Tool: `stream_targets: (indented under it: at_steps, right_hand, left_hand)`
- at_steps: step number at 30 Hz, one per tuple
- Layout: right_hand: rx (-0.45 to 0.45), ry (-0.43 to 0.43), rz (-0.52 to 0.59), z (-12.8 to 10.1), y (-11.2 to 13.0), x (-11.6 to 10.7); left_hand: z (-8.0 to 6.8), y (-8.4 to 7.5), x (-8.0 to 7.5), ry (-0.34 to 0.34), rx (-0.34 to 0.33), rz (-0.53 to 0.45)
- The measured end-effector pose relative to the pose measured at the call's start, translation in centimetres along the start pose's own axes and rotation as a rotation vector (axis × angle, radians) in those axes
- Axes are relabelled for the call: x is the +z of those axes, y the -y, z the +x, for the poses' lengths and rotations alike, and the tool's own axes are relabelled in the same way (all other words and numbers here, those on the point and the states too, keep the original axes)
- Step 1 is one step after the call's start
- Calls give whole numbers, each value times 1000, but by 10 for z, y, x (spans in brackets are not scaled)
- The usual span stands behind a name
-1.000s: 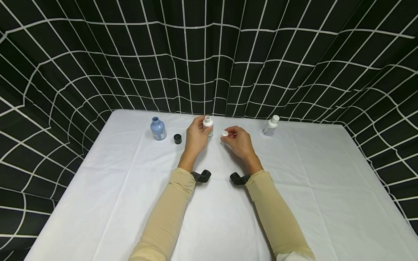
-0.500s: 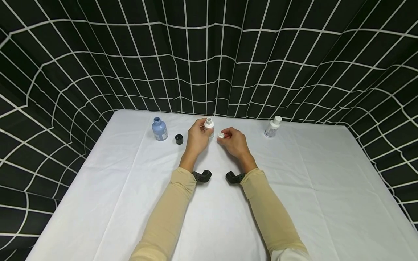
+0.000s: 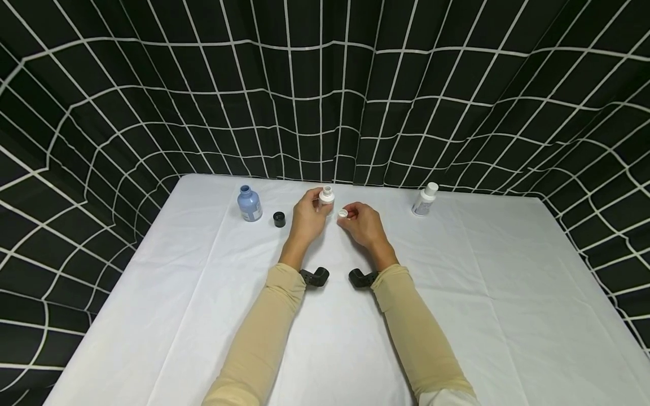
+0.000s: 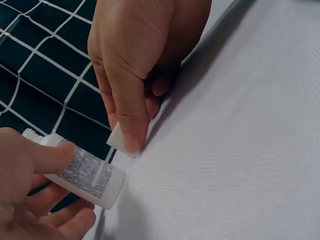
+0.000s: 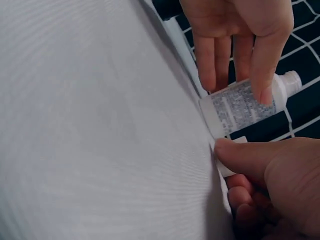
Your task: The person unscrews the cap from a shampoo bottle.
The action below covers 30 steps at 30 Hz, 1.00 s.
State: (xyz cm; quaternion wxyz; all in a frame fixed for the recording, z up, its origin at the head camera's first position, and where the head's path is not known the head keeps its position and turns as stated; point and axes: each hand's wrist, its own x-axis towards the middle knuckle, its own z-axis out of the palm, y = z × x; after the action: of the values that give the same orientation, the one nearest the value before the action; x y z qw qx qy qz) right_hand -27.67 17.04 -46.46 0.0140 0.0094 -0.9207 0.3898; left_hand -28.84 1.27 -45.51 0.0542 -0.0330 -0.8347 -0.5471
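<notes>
A black curtain with a white grid [image 3: 325, 101] hangs behind and around a surface covered in a white cloth [image 3: 325, 316], the largest things in view. Two arms in beige sleeves [image 3: 259, 338] reach forward over the cloth, each with a black wrist mount near the cuff. The left hand [image 3: 306, 217] has its grip closed round a small white bottle [image 3: 326, 198] with a printed label; the bottle's neck is uncovered, and it sits at the far middle of the surface, its base at or near the cloth, the fingers wrapped about its body. Just beside it, the right hand [image 3: 361, 224] pinches a small white cap [image 3: 342, 213] between thumb and fingertips, the cap close to the bottle but not on it. To the left stands a blue bottle [image 3: 249, 204], also uncapped, with a black cap [image 3: 279, 219] lying on the cloth just beside it. Well apart on the right, a second white bottle [image 3: 424, 199] stands with its cap on.
</notes>
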Motion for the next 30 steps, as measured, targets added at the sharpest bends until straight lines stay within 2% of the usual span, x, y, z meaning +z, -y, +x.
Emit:
stream_targets:
  at_steps: [7, 11, 14, 23, 26, 30]
  right_hand:
    - [27, 97, 15, -4, 3, -18]
    - [35, 143, 42, -14, 11, -39]
    - [22, 126, 68, -21, 16, -60]
    - [4, -108, 144, -39, 17, -112]
    - [-14, -210, 165, -40, 12, -121]
    - [-34, -366, 193, -39, 6, -130]
  left_hand:
    - [-3, -13, -5, 3, 38, 23]
    - [-5, -22, -8, -47, 83, 32]
    - [-7, -28, -10, -80, 126, 33]
    - [-19, -48, -11, -147, 281, 11]
    - [-24, -56, -4, -142, 350, -28]
    - [-27, -68, 13, -136, 450, -76]
